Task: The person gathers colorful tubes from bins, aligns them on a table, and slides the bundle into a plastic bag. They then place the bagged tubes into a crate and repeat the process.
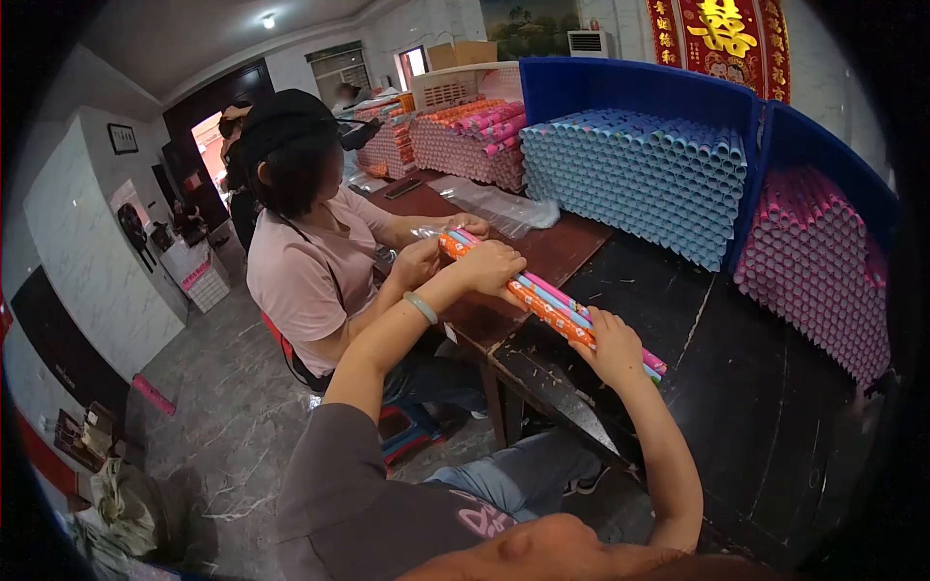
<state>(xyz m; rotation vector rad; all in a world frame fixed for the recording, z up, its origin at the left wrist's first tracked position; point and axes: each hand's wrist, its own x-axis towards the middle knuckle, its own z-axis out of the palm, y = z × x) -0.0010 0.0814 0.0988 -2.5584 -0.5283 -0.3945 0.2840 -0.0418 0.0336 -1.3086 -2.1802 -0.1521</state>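
My left hand (492, 269) wraps round the upper part of a bundle of patterned tubes (550, 308), orange, blue and pink. My right hand (612, 347) grips the same bundle nearer its lower end, where a pink tube and a green tip stick out. The bundle lies slantwise over the dark table (717, 407). At its far end a co-worker's hands (418, 261) hold a clear plastic bag (426, 232) against the tube ends.
Blue tubes (630, 184) are stacked in a blue bin (639, 82), with pink tubes (814, 271) to the right. More pink and orange tubes (465, 145) stand behind. Plastic bags (494, 205) lie on the brown table. The co-worker (300, 261) sits at my left.
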